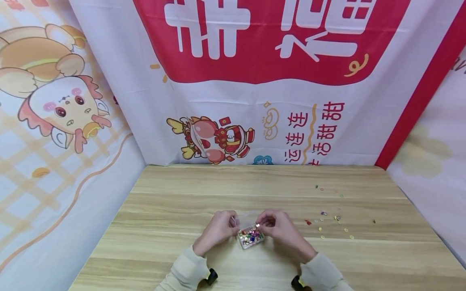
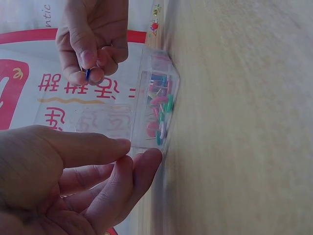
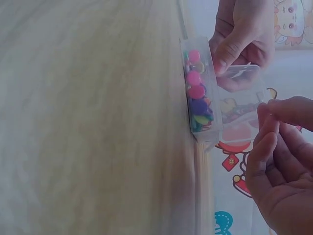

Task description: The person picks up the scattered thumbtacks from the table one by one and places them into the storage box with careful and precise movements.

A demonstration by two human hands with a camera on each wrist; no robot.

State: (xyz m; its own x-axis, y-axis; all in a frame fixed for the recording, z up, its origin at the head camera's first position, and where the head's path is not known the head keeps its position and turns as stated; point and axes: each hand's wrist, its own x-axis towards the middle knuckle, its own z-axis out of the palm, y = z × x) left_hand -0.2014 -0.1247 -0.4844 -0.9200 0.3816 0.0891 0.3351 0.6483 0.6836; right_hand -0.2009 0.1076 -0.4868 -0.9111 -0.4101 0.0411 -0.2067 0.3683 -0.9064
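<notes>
1. Writing. The back cloth (image 1: 145,133) carries large white characters on a red panel (image 1: 262,64), apparently 幸 and 福; smaller red characters (image 1: 324,133), turned from upright, read 运连连 and 活甜甜 before the table edge cuts them off. The left wrist view also shows grey letters (image 2: 47,15), legible as "ntic".
2. Clear plastic box (image 1: 251,237). It sits on the wooden table (image 1: 164,242), between the two hands and close to the person, filled with multicoloured thumbtacks (image 3: 198,105). Its long axis runs left to right, slightly oblique, the right end a little farther from the person. The transparent lid (image 3: 239,103) is raised along the far long side.
3. Left hand (image 1: 223,225). Thumb and fingertips are closed together at the box's left end, pinching the edge of the lid.
4. Right hand (image 1: 278,227). It is above the right end of the box, thumb and fingers brought together on a blue tack (image 2: 88,74). The disc appears nearly edge-on in the left wrist view; the direction of its pin cannot be told.
5. Loose tacks (image 1: 346,230). These lie scattered on the table, to the right of the right hand and beyond it.
</notes>
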